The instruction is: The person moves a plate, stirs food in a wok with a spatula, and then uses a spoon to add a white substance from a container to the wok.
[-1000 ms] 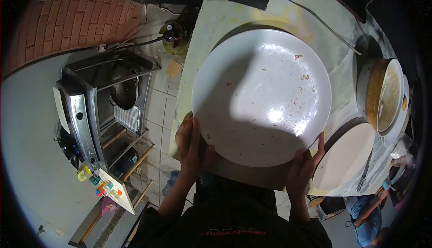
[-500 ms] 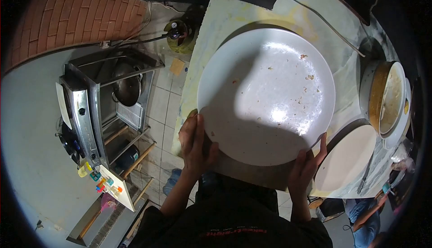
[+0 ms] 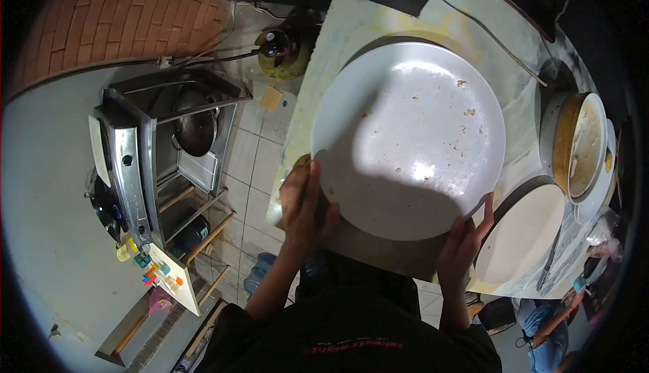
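Observation:
A large round white plate [image 3: 378,190] with brown crumbs on its surface is between my two hands, over the marbled table. My left hand [image 3: 304,204] grips its lower left rim, the fingers along the edge and the thumb lower down. On the lower right rim, my right hand [image 3: 463,244] holds on, one finger pointing up along the edge and part of the hand under it. Whether the plate's underside touches the table is hidden. Just right of my right hand lies a pale oval board or tray [image 3: 520,234].
At the right stand a brown-sided round container [image 3: 566,146] and a dark long utensil [image 3: 549,265]. A cable [image 3: 490,38] crosses the table [image 3: 520,129]. To the left are a metal stove stand [image 3: 145,170], a wok [image 3: 195,126] and a gas cylinder [image 3: 284,55]. Another person's arm [image 3: 558,322] shows lower right.
The plate looks slightly smaller and its left edge has shifted right, as if lowered a little. My left hand has moved right and up with it; the view has shifted slightly too.

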Tool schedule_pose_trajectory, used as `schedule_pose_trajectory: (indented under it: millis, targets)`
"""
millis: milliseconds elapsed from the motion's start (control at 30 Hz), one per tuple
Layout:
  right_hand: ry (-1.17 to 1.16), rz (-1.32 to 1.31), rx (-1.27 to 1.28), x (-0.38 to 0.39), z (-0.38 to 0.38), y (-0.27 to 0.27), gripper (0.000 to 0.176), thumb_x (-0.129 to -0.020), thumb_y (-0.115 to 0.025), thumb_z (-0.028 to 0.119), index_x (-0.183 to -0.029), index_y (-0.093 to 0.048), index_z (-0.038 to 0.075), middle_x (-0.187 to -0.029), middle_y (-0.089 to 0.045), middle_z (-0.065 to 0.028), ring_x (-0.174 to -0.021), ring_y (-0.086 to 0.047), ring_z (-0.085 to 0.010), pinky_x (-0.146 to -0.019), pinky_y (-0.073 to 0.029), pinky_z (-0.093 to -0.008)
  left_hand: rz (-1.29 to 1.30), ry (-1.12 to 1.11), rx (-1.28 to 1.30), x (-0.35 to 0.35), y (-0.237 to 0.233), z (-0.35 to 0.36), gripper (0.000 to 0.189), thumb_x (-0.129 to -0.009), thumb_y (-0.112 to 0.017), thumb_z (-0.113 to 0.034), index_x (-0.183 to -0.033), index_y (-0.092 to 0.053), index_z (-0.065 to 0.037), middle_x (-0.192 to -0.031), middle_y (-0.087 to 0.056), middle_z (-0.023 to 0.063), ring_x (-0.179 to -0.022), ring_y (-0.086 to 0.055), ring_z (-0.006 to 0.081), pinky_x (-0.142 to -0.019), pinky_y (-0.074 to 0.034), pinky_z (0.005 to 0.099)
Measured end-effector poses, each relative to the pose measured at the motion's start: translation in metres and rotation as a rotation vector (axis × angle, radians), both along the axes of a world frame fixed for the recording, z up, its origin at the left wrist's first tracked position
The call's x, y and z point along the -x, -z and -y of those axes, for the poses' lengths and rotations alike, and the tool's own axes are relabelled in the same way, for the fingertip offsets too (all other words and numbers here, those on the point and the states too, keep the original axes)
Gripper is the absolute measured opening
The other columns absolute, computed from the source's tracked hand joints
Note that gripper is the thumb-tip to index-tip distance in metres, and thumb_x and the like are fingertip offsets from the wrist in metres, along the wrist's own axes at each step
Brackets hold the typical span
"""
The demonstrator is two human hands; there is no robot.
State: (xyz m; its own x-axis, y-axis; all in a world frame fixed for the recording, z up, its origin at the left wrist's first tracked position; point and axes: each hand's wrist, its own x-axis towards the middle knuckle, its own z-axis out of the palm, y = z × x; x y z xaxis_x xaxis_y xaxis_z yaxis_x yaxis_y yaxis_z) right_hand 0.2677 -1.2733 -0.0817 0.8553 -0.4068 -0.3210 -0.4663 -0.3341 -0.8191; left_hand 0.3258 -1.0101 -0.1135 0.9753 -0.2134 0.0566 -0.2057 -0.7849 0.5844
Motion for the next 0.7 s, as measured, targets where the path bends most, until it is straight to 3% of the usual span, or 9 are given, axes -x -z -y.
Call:
schedule_pose_trajectory:
  millis: [200, 267, 300, 333, 400, 433, 600, 667, 700]
  targets:
    - [-0.129, -0.136, 0.341, -0.010, -0.002, -0.040, 0.056, -0.100, -0.051, 0.012, -0.148, -0.026, 0.000, -0.087, -0.067, -0.0201, -0.078, -0.069, -0.0316, -0.071, -0.053, -0.0384, -0.051, 0.001, 0.060, -0.003, -0.007, 0.001, 0.081, -0.075, -0.068, -0.014, -0.149, -0.037, -0.002, -0.140, -0.046, 0.0255, -0.130, -0.044, 0.0425, -0.110, -0.032, 0.0517]
    - [-0.183, -0.276, 0.504, -0.016, -0.006, -0.064, 0.045, -0.096, -0.057, 0.012, -0.139, -0.044, 0.004, -0.074, -0.062, -0.0139, -0.066, -0.064, -0.0315, -0.061, -0.050, -0.0396, -0.029, -0.003, 0.076, -0.007, -0.011, 0.001, 0.079, -0.078, -0.069, -0.016, -0.148, -0.036, -0.001, -0.140, -0.046, 0.0244, -0.130, -0.044, 0.0418, -0.110, -0.031, 0.0522]
    - [-0.144, -0.161, 0.551, -0.016, -0.012, -0.067, 0.021, -0.096, -0.059, 0.013, -0.115, -0.060, 0.005, -0.069, -0.059, -0.0140, -0.063, -0.063, -0.0303, -0.059, -0.049, -0.0396, 0.010, 0.008, 0.096, -0.005, -0.005, 0.000, 0.077, -0.080, -0.070, -0.017, -0.147, -0.037, -0.001, -0.141, -0.045, 0.0226, -0.130, -0.044, 0.0408, -0.109, -0.033, 0.0512]
    - [-0.161, -0.135, 0.557, -0.016, -0.018, -0.069, 0.021, -0.096, -0.059, 0.013, -0.115, -0.060, 0.005, -0.069, -0.059, -0.0140, -0.063, -0.063, -0.0303, -0.059, -0.049, -0.0396, 0.051, 0.015, 0.115, -0.005, -0.006, -0.001, 0.075, -0.081, -0.070, -0.019, -0.147, -0.037, -0.001, -0.142, -0.045, 0.0208, -0.131, -0.043, 0.0398, -0.107, -0.035, 0.0502]
    - [-0.403, -0.026, 0.517, -0.021, -0.032, -0.081, 0.011, -0.096, -0.058, 0.013, -0.096, -0.060, 0.002, -0.071, -0.060, -0.0162, -0.062, -0.061, -0.0340, -0.059, -0.048, -0.0413, -0.049, -0.021, 0.261, -0.003, -0.016, -0.007, 0.074, -0.083, -0.070, -0.019, -0.146, -0.036, -0.001, -0.141, -0.044, 0.0207, -0.132, -0.041, 0.0398, -0.109, -0.035, 0.0492]
    - [-0.381, -0.057, 0.375, -0.027, -0.054, -0.098, 0.015, -0.096, -0.057, 0.012, -0.087, -0.055, 0.001, -0.071, -0.060, -0.0186, -0.064, -0.059, -0.0397, -0.059, -0.046, -0.0441, -0.040, -0.042, 0.380, 0.000, -0.025, -0.014, 0.072, -0.084, -0.070, -0.017, -0.146, -0.036, -0.002, -0.140, -0.044, 0.0207, -0.131, -0.042, 0.0391, -0.108, -0.036, 0.0479]
    - [-0.667, 0.059, 0.246, -0.027, -0.141, -0.114, 0.011, -0.097, -0.050, 0.007, -0.090, -0.055, 0.002, -0.070, -0.060, -0.0181, -0.064, -0.060, -0.0385, -0.059, -0.045, -0.0438, 0.017, -0.197, 0.602, 0.048, -0.061, -0.107, 0.063, -0.088, -0.066, -0.012, -0.144, -0.039, -0.004, -0.135, -0.047, 0.0195, -0.127, -0.047, 0.0350, -0.105, -0.039, 0.0420]
    - [-0.757, 0.117, 0.128, -0.024, -0.190, -0.118, 0.016, -0.102, -0.046, 0.010, -0.093, -0.055, 0.002, -0.060, -0.052, -0.0132, -0.055, -0.056, -0.0245, -0.054, -0.041, -0.0331, 0.001, -0.308, 0.709, 0.080, -0.078, -0.159, 0.056, -0.091, -0.065, -0.011, -0.141, -0.042, -0.002, -0.130, -0.050, 0.0175, -0.121, -0.052, 0.0309, -0.101, -0.041, 0.0384]
    - [-0.819, 0.185, 0.118, -0.022, -0.217, -0.126, 0.012, -0.101, -0.046, 0.007, -0.099, -0.056, 0.001, -0.066, -0.055, -0.0141, -0.061, -0.058, -0.0258, -0.058, -0.044, -0.0329, 0.045, -0.384, 0.732, 0.096, -0.081, -0.185, 0.045, -0.092, -0.063, -0.009, -0.134, -0.048, -0.002, -0.124, -0.054, 0.0149, -0.114, -0.057, 0.0274, -0.095, -0.045, 0.0356]
